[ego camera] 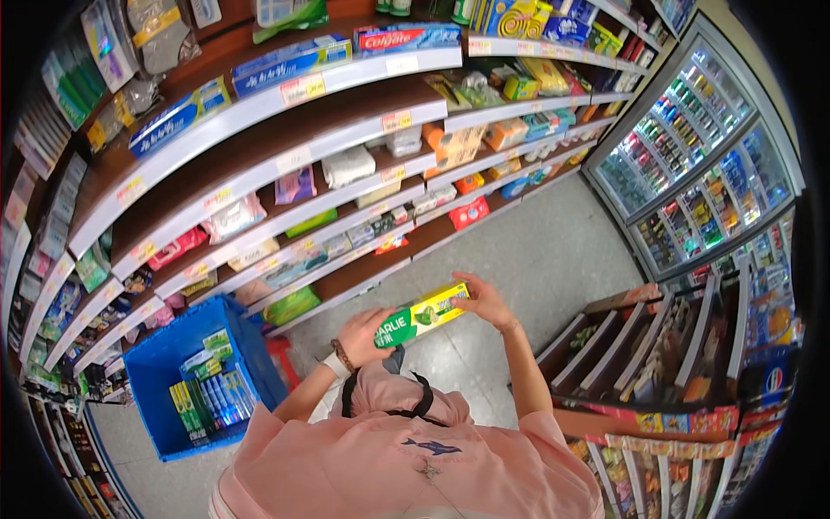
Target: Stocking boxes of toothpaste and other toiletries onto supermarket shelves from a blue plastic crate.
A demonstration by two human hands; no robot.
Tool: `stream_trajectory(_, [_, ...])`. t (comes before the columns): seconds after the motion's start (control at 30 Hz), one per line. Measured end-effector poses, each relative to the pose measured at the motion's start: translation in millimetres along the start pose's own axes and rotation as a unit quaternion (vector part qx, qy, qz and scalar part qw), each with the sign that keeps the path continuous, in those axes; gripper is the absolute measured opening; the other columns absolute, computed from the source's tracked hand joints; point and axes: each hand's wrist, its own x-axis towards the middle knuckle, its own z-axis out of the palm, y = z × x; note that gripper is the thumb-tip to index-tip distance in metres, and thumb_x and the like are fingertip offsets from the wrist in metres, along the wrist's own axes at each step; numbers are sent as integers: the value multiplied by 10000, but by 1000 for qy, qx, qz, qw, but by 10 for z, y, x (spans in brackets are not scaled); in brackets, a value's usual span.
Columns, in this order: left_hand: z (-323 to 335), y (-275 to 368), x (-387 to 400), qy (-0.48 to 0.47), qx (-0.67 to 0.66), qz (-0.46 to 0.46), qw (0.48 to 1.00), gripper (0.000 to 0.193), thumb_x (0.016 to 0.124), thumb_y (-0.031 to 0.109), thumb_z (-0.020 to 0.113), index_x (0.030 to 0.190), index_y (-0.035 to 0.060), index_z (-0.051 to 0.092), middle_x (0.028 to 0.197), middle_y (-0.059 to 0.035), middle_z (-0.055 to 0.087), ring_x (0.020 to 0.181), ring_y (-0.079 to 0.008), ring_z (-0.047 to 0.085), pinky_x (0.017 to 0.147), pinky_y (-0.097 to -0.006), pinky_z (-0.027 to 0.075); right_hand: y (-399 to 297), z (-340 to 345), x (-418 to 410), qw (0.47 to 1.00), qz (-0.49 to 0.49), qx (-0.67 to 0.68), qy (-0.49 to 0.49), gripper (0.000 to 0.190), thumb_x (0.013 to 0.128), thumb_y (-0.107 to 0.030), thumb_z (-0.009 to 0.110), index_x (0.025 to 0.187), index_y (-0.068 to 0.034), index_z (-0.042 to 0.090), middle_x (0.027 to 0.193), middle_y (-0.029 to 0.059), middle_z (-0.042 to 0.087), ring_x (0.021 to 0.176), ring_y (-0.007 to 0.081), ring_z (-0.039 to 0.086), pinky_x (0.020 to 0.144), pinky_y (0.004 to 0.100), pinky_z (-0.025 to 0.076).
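A green and yellow Darlie toothpaste box (421,314) lies across both hands in front of my body. My left hand (365,337) grips its green end, with a beaded bracelet and a white band at the wrist. At the yellow end, my right hand (485,301) holds the box between thumb and fingers. Left of me, a blue plastic crate (146,405) contains several green-and-white and blue toothpaste boxes (227,397) in its lower part. Colgate (405,40) and blue toothpaste boxes (292,65) lie on the upper shelf.
Long store shelves (350,139) with packets and price tags curve across the front. A glass-door drinks fridge (694,156) stands at the right, above lower racks of goods (632,350). A red plastic object (282,363) is beside the crate on the grey tiled floor (538,233).
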Motion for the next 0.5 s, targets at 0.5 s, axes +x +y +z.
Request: stream_trajectory(0.5, [-1832, -627, 3154, 183, 397, 119, 891, 643, 634, 292, 705, 1211, 154, 457, 1150, -80, 524, 1031, -244, 507, 861, -360, 403, -1854, -1363, 3114, 933, -303, -166, 104, 512, 813, -174, 630, 1241, 23, 427, 1103, 110, 566, 1011, 159, 516, 872, 265, 399])
